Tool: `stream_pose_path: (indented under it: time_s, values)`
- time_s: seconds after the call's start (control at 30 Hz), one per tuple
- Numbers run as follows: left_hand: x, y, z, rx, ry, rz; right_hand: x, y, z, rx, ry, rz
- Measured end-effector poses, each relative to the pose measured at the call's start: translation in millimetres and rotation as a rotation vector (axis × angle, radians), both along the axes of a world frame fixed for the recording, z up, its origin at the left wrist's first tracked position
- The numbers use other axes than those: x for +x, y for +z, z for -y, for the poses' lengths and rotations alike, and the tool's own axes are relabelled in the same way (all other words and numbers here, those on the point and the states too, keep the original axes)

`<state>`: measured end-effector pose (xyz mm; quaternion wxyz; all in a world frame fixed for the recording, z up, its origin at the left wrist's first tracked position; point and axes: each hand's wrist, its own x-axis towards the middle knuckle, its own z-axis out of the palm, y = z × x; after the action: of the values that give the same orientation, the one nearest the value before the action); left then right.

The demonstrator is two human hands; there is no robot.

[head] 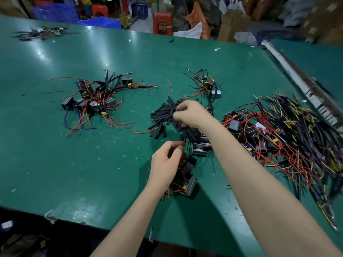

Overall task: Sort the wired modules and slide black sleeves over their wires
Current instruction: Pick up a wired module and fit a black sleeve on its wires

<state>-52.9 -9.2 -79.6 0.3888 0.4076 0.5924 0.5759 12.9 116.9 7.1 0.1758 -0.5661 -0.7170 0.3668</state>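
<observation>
A pile of short black sleeves (163, 115) lies mid-table. My right hand (193, 113) reaches over it, fingers curled and pinching a sleeve at the pile's right side. My left hand (166, 164) is nearer me, thumb and fingers pinching the thin wires (183, 143) of dark modules (189, 182) that hang below my palm and rest on the table. Another module (200, 150) lies between my hands. A large tangle of wired modules (278, 138) spreads to the right.
A group of wired modules (94, 99) sits on the left of the green table (74, 164), a smaller group (207, 84) at the back centre, another bundle (42, 32) at the far left corner. Crates, stools and boxes stand beyond the table. A metal rail (297, 80) runs along the right.
</observation>
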Motion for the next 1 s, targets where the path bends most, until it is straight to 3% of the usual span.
stream_pose_path:
  time_s: [0.1, 0.2, 0.47, 0.83, 1.0]
  values:
    - [-2, 0, 2, 0.026, -0.036, 0.084, 26, 8, 16, -0.018, -0.185, -0.522]
    - [-2, 1, 1, 0.062, -0.048, 0.183, 43, -1, 46, 0.032, -0.227, -0.7]
    - [-5, -2, -1, 0.12, -0.043, 0.2, 55, -18, 66, 0.195, -0.172, -0.593]
    - [-5, -4, -3, 0.132, -0.05, 0.215, 47, -36, 68, 0.211, -0.146, -0.614]
    - [-5, -7, -4, 0.139, -0.057, 0.215, 49, -42, 71, 0.25, -0.282, -0.736]
